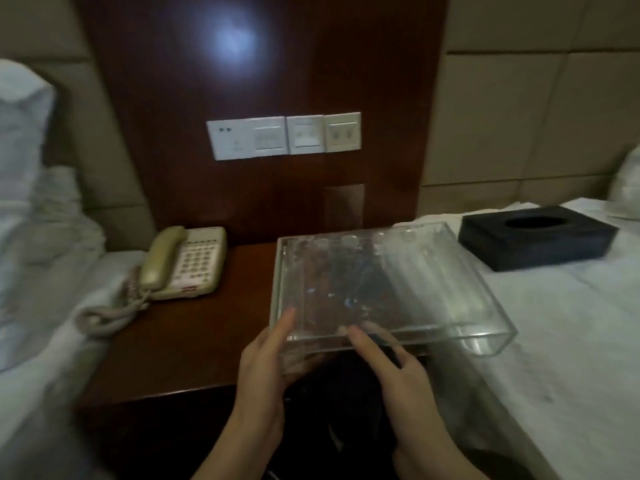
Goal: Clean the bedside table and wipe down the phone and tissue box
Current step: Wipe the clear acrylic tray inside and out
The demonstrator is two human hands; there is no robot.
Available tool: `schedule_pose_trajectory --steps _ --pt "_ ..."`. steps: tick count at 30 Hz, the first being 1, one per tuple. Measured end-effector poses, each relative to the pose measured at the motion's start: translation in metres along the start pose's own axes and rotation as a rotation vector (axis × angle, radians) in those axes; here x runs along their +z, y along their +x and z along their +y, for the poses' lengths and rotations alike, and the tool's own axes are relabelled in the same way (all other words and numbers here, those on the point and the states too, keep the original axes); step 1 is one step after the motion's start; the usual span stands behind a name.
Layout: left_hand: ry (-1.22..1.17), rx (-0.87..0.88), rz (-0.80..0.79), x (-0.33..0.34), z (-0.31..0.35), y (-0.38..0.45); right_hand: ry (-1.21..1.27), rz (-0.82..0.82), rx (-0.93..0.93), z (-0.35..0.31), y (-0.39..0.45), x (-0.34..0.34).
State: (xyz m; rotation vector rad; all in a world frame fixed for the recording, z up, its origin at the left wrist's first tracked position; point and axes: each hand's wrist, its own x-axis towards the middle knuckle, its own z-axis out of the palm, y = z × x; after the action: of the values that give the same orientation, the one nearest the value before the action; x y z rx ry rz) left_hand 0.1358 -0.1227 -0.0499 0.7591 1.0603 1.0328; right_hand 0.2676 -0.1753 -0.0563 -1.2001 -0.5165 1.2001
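A clear acrylic tray [436,271] is held tilted above the right half of the dark wooden bedside table [194,348], reaching over the right bed. My left hand [263,368] grips its near left corner, thumb on top and fingers underneath. The straight fingers of my right hand [405,375] touch the tray's near rim. A beige corded phone [187,265] sits at the table's back left. The black tissue box [533,237] lies on the right bed, beyond the tray.
White beds flank the table on the left [45,306] and the right [571,341]. The phone's coiled cord [104,317] spills onto the left bed. A row of wall switches [284,136] is set in the wooden panel behind the table.
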Motion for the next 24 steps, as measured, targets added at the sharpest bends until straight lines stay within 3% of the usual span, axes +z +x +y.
schedule_pose_trajectory --steps 4,11,17,24 --pt "0.040 0.027 0.121 -0.063 0.010 -0.002 -0.031 -0.089 0.156 0.036 -0.002 0.045" --pt "0.009 0.023 0.278 -0.131 0.017 0.019 -0.102 -0.169 0.272 0.067 0.000 0.100" --pt "-0.016 0.005 0.298 -0.145 0.012 0.045 -0.136 -0.190 0.294 0.068 0.019 0.111" --pt "0.225 -0.008 0.259 -0.137 0.024 0.078 -0.141 -0.177 0.314 0.059 0.051 0.116"
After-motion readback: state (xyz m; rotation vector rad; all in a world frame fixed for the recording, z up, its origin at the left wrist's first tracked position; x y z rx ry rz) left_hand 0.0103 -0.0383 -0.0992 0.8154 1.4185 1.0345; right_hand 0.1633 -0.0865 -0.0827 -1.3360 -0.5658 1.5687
